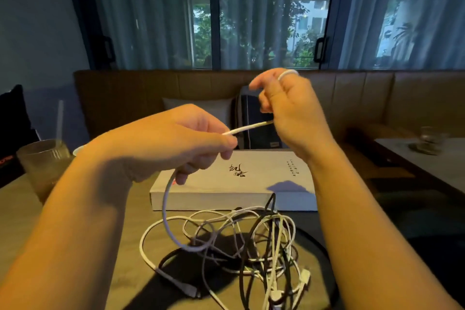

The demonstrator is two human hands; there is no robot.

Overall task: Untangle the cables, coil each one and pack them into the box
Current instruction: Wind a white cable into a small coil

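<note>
A thick white cable (pixel 166 199) rises from the tangle into my left hand (pixel 186 143), which pinches it between thumb and curled fingers. From there the cable runs up and right to my right hand (pixel 286 106), raised above the table, where a loop of it lies round the fingers. The tangle of white and black cables (pixel 241 241) lies on the table in front of me. Behind the tangle sits a flat white box (pixel 251 178) with black lettering, its lid closed.
A ribbed glass with a straw (pixel 42 161) stands at the left on the wooden table (pixel 130 209). A padded bench with a dark bag (pixel 254 121) and a cushion runs behind. Another glass (pixel 430 138) sits on a second table at right.
</note>
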